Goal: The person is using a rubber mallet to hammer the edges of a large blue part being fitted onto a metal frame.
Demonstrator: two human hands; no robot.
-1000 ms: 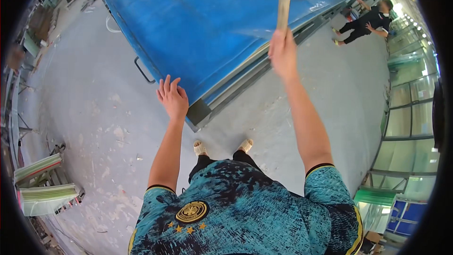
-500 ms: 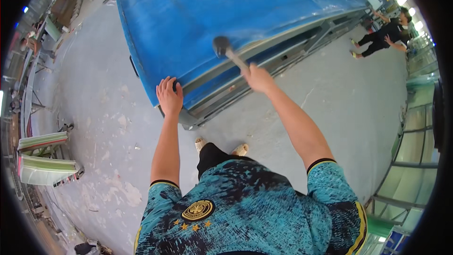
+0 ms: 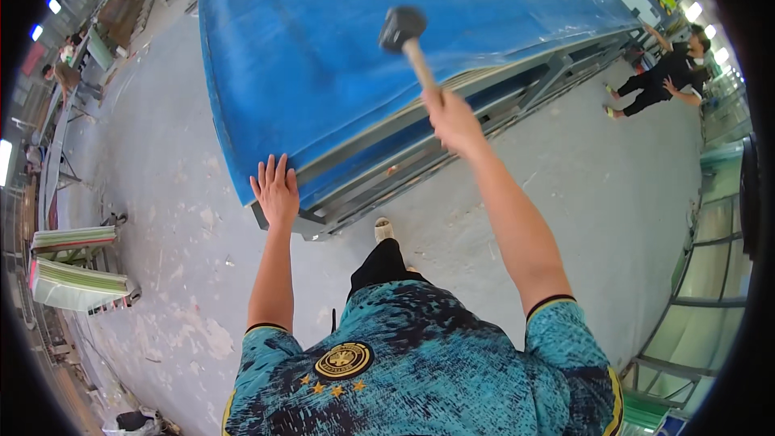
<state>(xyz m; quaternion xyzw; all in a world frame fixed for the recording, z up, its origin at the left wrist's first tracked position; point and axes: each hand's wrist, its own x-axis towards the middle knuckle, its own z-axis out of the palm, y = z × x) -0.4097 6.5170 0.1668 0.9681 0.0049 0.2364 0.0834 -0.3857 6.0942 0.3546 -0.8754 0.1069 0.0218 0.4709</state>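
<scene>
We have the right hand (image 3: 454,123) clenched around a mallet (image 3: 417,58) by its wooden handle (image 3: 425,73). Its black head (image 3: 402,28) is out beyond those fingers, a little to their left, over a blue sheet (image 3: 323,48); we cannot tell whether it touches the sheet or hangs above it. Our left hand (image 3: 277,194) is released, its fingers (image 3: 281,169) stretched out and slightly spread on the near left corner of the sheet. The sheet spreads away ahead of both sets of fingers, and its long near edge runs from beside the left fingertips past the far side of the right ones. Below that edge, to the right of the left fingers, we see a grey metal frame (image 3: 555,73). Closer to us than the left fingers, and to their right, a pale slipper (image 3: 383,230) stands on the grey floor (image 3: 557,186). Well to the right of the right fingers we see a person in dark clothes (image 3: 655,81), and well to the left of the left fingers, stacks of pale panels (image 3: 81,284)
</scene>
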